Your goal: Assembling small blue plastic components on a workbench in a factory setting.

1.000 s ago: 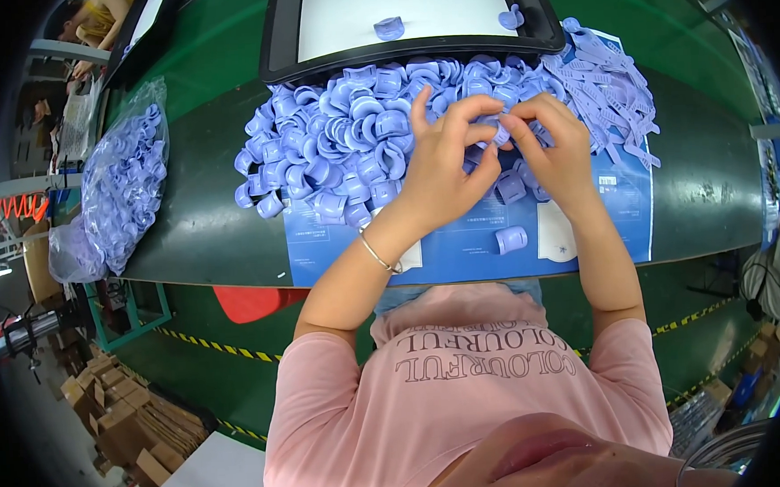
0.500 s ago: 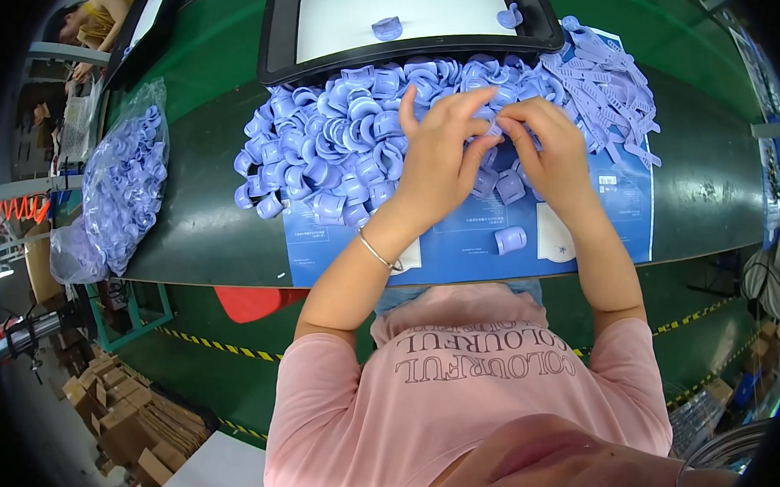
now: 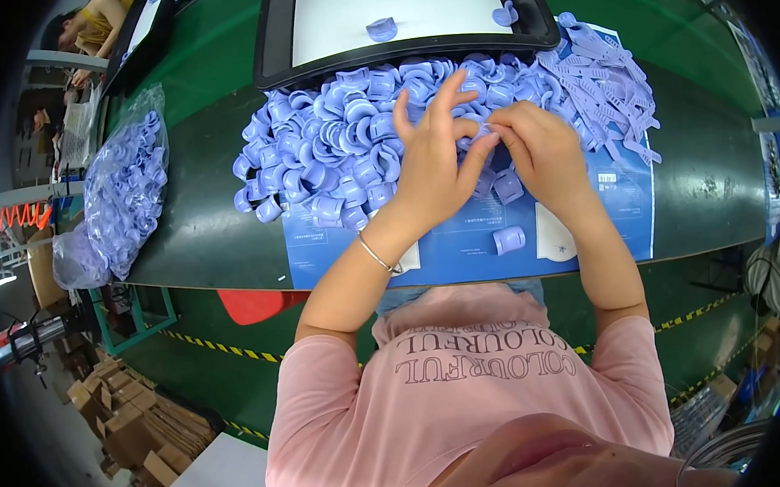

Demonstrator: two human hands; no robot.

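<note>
My left hand (image 3: pixel 437 157) is over the front of a heap of curved lavender plastic pieces (image 3: pixel 349 127), thumb and index finger pinched together and the other fingers raised. Close beside it, the fingertips of my right hand (image 3: pixel 540 152) meet those of the left. Between them is a small lavender plastic piece (image 3: pixel 486 131), mostly hidden by the fingers, so its shape is unclear. One loose curved piece (image 3: pixel 509 240) lies apart on the blue printed sheet (image 3: pixel 461 253), nearer to me. To the right of the heap is a pile of flat, slotted lavender strips (image 3: pixel 607 87).
Behind the heap stands a black-rimmed tray (image 3: pixel 406 50) with a white bottom, two lavender pieces in it. A clear plastic bag (image 3: pixel 127 187) of similar pieces rests at the left on the dark green table (image 3: pixel 208 213). A person (image 3: pixel 101 29) works at far left.
The raised fingers of my left hand have shifted slightly, and my right fingers have closed in a little toward the left thumb. The view has moved slightly; the piles look the same.
</note>
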